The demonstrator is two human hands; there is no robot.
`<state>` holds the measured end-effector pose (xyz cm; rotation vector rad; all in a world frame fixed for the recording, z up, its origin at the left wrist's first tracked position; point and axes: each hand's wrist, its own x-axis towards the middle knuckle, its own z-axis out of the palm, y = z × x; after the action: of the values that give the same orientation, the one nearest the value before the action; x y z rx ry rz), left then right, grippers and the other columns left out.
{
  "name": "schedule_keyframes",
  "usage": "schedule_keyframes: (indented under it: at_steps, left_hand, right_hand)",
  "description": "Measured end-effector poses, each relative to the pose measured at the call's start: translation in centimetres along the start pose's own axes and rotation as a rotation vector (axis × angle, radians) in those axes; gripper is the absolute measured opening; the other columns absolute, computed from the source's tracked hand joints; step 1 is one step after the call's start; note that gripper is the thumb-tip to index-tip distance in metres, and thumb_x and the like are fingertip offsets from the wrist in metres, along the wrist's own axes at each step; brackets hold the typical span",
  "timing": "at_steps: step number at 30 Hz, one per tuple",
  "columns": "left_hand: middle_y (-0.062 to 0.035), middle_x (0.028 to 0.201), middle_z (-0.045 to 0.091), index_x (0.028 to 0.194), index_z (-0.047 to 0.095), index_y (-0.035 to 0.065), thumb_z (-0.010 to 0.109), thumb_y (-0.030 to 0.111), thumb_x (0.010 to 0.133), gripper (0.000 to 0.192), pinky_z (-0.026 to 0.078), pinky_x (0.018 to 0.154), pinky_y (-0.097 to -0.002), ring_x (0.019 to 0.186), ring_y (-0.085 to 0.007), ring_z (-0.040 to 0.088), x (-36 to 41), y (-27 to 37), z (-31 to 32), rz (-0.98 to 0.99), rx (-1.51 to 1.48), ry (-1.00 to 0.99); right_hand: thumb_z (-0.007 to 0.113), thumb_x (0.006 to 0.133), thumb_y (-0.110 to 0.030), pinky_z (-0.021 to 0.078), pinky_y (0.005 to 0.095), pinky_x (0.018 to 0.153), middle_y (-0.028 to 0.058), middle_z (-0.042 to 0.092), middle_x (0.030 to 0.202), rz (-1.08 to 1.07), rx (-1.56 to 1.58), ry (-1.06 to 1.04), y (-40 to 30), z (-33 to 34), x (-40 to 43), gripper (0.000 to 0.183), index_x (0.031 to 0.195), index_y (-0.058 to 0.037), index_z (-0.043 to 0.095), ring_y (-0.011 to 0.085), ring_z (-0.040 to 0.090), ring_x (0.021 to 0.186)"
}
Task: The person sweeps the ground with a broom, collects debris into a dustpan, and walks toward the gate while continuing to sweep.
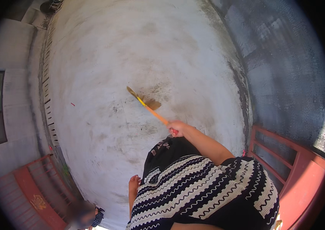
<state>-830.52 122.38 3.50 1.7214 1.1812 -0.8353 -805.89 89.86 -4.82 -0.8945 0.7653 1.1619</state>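
My right hand [177, 128] is closed around the orange handle of a broom [156, 115]. The broom slants up and to the left, and its brownish bristles, bound with a yellow band, reach the pale concrete ground [102, 72]. Beside the bristles lies a brown patch that may be shadow or part of the broom head. My left hand [135, 182] hangs at my side by the striped top; its fingers are curled, and whether anything is in them cannot be made out.
Red metal gates [306, 175] stand at the lower right and lower left [25, 181]. Another person [84, 214] is at the bottom left. Slotted drain covers [47, 106] run along the left wall. A dark wall [277, 72] rises on the right. A small red scrap [72, 104] lies on the ground.
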Motion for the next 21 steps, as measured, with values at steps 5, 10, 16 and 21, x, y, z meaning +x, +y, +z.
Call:
schedule_keyframes:
  at_steps: [5,10,16,21]
  left_hand:
    - [-0.0061,0.092,0.056,0.107,0.046,0.009,0.046,0.028,0.082,0.031,0.039,0.061,-0.0296,0.077,-0.0154,0.056,0.8,1.3,0.0,-0.07,-0.193,0.01]
    - [-0.0065,0.092,0.056,0.106,0.046,0.0087,0.046,0.028,0.082,0.031,0.041,0.062,-0.031,0.076,-0.0161,0.057,1.2,-2.1,0.5,-0.155,-0.199,-0.004]
    - [-0.0052,0.087,0.057,0.103,0.049,0.007,0.046,0.026,0.082,0.028,0.042,0.059,-0.0307,0.074,-0.0148,0.054,0.0,-11.4,1.2,-0.324,-0.203,-0.019]
    - [-0.0049,0.072,0.058,0.096,0.055,0.0011,0.047,0.026,0.08,0.031,0.041,0.053,-0.0259,0.061,-0.0136,0.051,-2.7,-16.1,1.2,-0.379,-0.137,-0.044]
  right_hand:
    - [0.049,0.076,-0.006,0.0291,0.0185,0.033,0.0018,0.042,0.058,-0.002,0.236,-0.114,-2.4,-5.4,-10.7,0.05,0.121,-0.0153,0.031,0.0058,0.038,0.041]
    - [0.048,0.076,-0.006,0.0298,0.0218,0.033,0.0019,0.042,0.058,-0.289,-0.001,0.274,-5.8,-10.5,-16.8,0.06,0.129,-0.0149,0.02,0.007,0.038,0.041]
    - [0.041,0.076,-0.004,0.0292,0.0215,0.033,0.0002,0.039,0.055,-0.505,-0.03,0.672,-17.3,-18.9,-8.5,0.031,0.105,-0.0158,0.04,0.0072,0.037,0.04]
    - [0.041,0.073,-0.006,0.0306,0.0232,0.035,-0.001,0.037,0.053,-0.421,0.111,0.805,-28.0,-28.5,0.8,0.012,0.08,-0.0151,0.036,0.0076,0.04,0.042]
